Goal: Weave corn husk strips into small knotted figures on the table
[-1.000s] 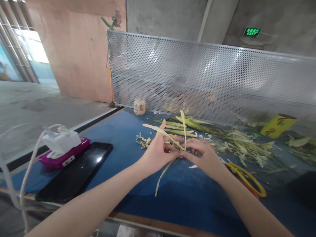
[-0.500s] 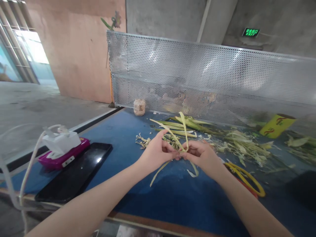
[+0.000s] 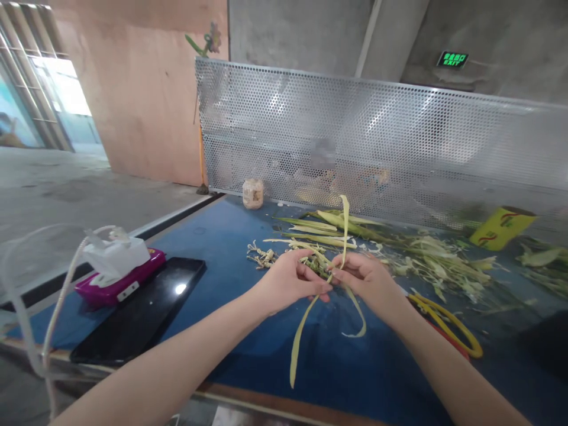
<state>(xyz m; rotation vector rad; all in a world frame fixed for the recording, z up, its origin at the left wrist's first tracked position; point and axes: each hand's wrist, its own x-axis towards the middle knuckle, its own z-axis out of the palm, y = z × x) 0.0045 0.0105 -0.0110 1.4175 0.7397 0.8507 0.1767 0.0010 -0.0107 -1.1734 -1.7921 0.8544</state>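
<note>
Above a blue table (image 3: 337, 367), my left hand (image 3: 287, 279) and my right hand (image 3: 368, 279) meet, both pinched on pale yellow-green leaf strips (image 3: 306, 328). One strip stands up from my right fingers, another points left over my left hand, and two loose ends hang down toward the table's front. A small woven knot of strips sits between my fingertips, partly hidden by them.
A heap of leaves and cuttings (image 3: 426, 260) lies behind my hands. Yellow-handled scissors (image 3: 448, 322) rest at the right, a yellow tube (image 3: 501, 228) farther back. A black phone (image 3: 142, 313) and a pink case with a white charger (image 3: 118, 269) sit left. A perforated metal screen (image 3: 377, 148) bounds the rear.
The strips have been pulled through my fingers, so the hanging ends are now longer and reach lower. My hands stayed together in the same spot.
</note>
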